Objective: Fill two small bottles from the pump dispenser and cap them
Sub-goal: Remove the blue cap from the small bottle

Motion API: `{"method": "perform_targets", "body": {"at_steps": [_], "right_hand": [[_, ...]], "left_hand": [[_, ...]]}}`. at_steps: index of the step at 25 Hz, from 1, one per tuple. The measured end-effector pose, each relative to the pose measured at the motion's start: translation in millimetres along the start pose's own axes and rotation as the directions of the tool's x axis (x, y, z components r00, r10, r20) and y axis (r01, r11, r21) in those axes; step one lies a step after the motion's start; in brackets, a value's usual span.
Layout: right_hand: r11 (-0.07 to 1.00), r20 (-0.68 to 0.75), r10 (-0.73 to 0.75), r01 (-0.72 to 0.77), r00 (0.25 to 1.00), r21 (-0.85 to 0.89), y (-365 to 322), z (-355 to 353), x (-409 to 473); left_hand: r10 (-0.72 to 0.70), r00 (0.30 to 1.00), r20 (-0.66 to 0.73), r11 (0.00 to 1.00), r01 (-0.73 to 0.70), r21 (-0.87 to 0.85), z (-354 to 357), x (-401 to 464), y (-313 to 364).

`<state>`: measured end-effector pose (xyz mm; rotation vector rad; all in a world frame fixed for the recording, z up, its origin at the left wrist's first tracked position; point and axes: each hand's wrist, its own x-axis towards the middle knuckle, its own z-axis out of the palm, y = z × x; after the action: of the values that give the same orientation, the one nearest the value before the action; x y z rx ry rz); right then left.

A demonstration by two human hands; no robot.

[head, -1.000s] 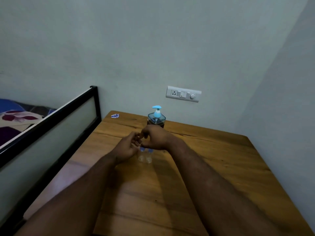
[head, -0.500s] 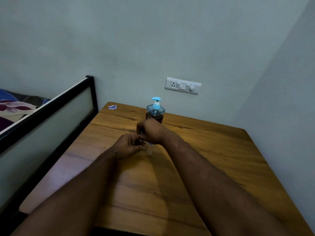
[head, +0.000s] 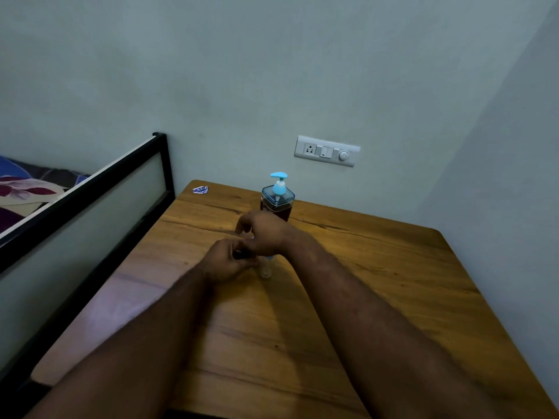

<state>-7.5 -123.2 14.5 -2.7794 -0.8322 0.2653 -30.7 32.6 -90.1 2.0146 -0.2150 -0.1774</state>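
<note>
We see a light-blue pump on the dark-red dispenser (head: 276, 204), a brown-grained table (head: 378, 267), and a white switch plate (head: 327, 150) at one o'clock.

the counter (head: 378, 267) is wood-grained with a soft sheen. the pump dispenser (head: 276, 201) looks like glossy clear plastic, and the bed frame (head: 90, 179) is matt black metal.

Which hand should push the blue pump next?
Probably the right hand. It sits just in front of the pump dispenser, nearest its blue top. The left hand is nearer the person, curled round something dark beside a small clear bottle, so it seems busy.
</note>
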Motion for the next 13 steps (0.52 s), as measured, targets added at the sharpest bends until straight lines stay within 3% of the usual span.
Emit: {"method": "perform_targets", "body": {"at_steps": [2,13], "right_hand": [[0.998,0.024,0.027,-0.026,0.999,-0.058,-2.3,-0.6,0.4],[0.998,0.024,0.061,-0.061,0.998,0.006,1.0,6.2,1.5]], "left_hand": [[0.005,1.0,-0.004,1.0,-0.005,0.009,0.5,-0.9,1.8],[0.016,0.999,-0.032,0.999,-0.015,0.033,2.5,-3.9,5.4]]}}
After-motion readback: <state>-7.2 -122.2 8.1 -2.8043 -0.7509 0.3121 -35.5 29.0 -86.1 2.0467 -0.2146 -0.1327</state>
